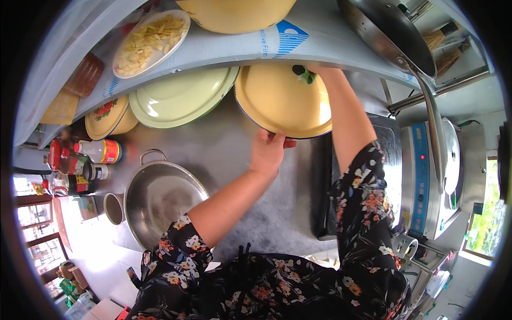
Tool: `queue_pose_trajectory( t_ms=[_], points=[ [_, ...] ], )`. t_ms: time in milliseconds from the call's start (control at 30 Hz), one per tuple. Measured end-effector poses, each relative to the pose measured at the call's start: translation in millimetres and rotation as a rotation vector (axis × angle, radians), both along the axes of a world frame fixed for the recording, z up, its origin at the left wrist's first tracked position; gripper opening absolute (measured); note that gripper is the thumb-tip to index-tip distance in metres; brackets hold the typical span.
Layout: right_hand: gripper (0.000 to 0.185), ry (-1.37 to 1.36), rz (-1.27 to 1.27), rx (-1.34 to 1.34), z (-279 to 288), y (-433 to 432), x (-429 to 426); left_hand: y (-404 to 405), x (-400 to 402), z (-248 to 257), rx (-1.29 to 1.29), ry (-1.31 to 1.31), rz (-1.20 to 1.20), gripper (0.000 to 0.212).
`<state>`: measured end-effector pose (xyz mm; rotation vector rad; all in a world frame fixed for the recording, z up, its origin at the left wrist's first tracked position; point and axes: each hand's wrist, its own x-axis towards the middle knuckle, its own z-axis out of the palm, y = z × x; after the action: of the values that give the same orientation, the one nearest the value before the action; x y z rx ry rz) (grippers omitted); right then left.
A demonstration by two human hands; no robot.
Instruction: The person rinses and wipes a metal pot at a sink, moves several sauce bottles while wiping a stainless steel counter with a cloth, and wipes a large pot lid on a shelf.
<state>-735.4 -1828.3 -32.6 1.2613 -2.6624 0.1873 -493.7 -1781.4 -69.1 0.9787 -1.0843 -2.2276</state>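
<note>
My left hand [267,149] has its thumb and fingers at the front rim of a yellow enamel lid [280,100] with a dark blue edge. A dark knob [298,70] stands on it, with something green [308,77] beside the knob. My right hand [323,71] reaches in at the lid's far right, and the shelf edge hides most of its fingers. Left of the yellow lid is a pale green enamel lid or tray [180,98]. A smaller yellow enamel container with a flower print [107,116] stands farther left.
A shelf [248,48] overhangs the steel counter [240,192], bearing a plate of sliced garlic or ginger [150,44], a yellow basin [240,16] and a frying pan [392,36]. A steel two-handled pan [168,200], cup [115,209] and bottles [100,151] stand left. A black appliance [326,192] is right.
</note>
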Motion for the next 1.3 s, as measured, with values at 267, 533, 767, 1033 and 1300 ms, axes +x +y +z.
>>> queue_pose_trajectory(
  t_ms=[267, 533, 767, 1033, 1300],
  points=[
    [0.030, -0.036, 0.104, 0.049, 22.6, 13.7, 52.0, -1.1, 3.2, -3.3, -0.018, 0.030, 0.029, 0.012],
    [0.030, -0.102, 0.264, 0.070, 37.7, 1.7, 53.8, 0.8, 2.6, -1.2, -0.024, 0.048, 0.009, 0.013],
    [0.030, -0.413, 0.347, -0.130, 33.1, -7.6, 62.1, 2.1, 4.8, 1.4, 0.007, 0.074, 0.021, 0.013],
    [0.023, -0.045, 0.874, 0.055, 2.8, 17.6, 141.9, -1.3, 9.6, -6.0, 0.038, 0.125, -0.002, 0.012],
    [0.020, -0.278, 0.738, -0.171, 9.3, 142.2, 107.9, 4.7, 5.7, -1.9, 0.041, 0.131, 0.024, 0.012]
  ],
)
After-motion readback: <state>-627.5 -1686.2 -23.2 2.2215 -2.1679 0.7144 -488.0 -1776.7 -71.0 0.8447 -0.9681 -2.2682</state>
